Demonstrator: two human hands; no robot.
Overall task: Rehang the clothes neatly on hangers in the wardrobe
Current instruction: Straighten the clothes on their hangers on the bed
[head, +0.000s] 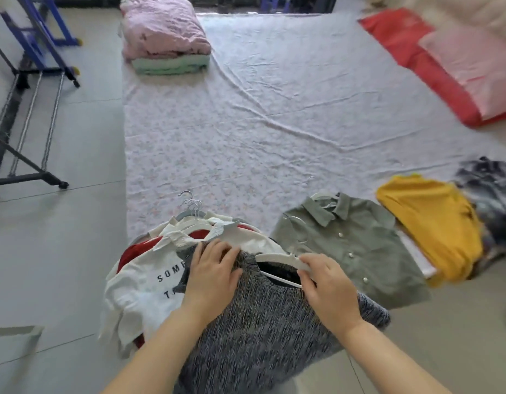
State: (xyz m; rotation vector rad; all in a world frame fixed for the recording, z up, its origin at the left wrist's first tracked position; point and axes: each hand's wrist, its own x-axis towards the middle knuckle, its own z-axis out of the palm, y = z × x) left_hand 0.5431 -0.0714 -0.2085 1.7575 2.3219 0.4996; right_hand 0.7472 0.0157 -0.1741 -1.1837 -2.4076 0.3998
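A grey marled sweater (263,331) lies on a pile of hung clothes at the near edge of a floral sheet (274,123). A white hanger (283,258) sits in its neckline. My left hand (212,280) lies with straight fingers on the sweater's left shoulder. My right hand (328,288) pinches the hanger's right arm at the neckline. Under the sweater lie a white printed T-shirt (144,285) and a red garment (138,247), with several hanger hooks (190,207) sticking out.
An olive button shirt (357,245) on a hanger lies to the right, then a yellow garment (433,220) and a dark plaid one (490,189). Folded pink and green bedding (166,44) sits far left. A red and pink cloth (445,66) lies far right. A black rack base (27,115) stands left.
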